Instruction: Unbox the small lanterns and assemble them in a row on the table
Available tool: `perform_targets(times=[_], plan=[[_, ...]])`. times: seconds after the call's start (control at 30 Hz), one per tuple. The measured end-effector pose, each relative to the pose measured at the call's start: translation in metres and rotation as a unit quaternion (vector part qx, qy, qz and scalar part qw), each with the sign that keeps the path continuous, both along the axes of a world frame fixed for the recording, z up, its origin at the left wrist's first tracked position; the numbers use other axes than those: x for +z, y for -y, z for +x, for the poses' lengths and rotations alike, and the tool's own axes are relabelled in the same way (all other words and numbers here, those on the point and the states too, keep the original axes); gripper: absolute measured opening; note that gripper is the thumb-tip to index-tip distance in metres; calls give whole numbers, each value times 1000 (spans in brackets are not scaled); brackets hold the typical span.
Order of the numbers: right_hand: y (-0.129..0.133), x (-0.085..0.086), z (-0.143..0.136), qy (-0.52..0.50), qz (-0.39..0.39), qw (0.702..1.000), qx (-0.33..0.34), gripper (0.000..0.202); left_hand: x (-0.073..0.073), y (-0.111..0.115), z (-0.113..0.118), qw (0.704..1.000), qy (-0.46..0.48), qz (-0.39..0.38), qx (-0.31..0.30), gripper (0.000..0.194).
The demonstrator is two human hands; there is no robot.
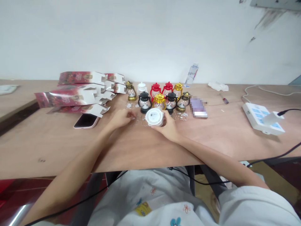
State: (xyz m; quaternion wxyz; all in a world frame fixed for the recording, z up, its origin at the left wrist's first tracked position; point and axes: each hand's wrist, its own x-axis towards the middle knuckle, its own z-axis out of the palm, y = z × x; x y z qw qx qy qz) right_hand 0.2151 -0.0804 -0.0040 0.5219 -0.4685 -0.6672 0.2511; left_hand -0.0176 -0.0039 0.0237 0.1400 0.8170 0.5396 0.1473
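My right hand [169, 128] is closed around a white lantern [154, 117], tipped so that its round underside faces me. A dark slot shows in the middle of that base; the rest of the lantern is hidden behind it. To its left, my left hand [123, 118] is just above the table with its fingertips pinched together. Whatever they hold is too small to make out. Thin bent wire handles [140, 120] and small clear packets [129, 105] lie around both hands. Directly behind stand small lanterns, among them a black one [145, 102] and a gold one [159, 102].
Red and white printed cartons [77, 95] are stacked at the left, beside a phone [86, 121]. Further back are red lanterns [155, 90] and a plastic bottle [191, 75]. A purple pack [198, 106] lies right of the lanterns. A white power strip [261, 117] with cables sits far right.
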Motion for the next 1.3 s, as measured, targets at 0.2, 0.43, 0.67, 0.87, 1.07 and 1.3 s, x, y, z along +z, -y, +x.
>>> perform_targets(times=[0.2, 0.43, 0.67, 0.87, 1.07, 1.3], plan=[[1, 2, 0, 3, 3, 1000, -2, 56, 3, -3, -6, 1000, -1, -6, -18, 22], [1, 0, 0, 7, 7, 1000, -4, 56, 12, 0, -7, 998, -42, -19, -50, 21], [2, 1, 1, 15, 12, 1000, -5, 56, 18, 5, -4, 997, -62, -20, -40, 14], [1, 0, 0, 18, 16, 1000, 2, 54, 19, 1, -9, 995, -67, 14, -73, 18], [1, 0, 0, 14, 25, 1000, 10, 53, 19, -2, -10, 989, -107, 11, -99, 20], [2, 0, 0, 23, 27, 999, 6, 53, 18, -1, -8, 986, -143, 12, -82, 15]])
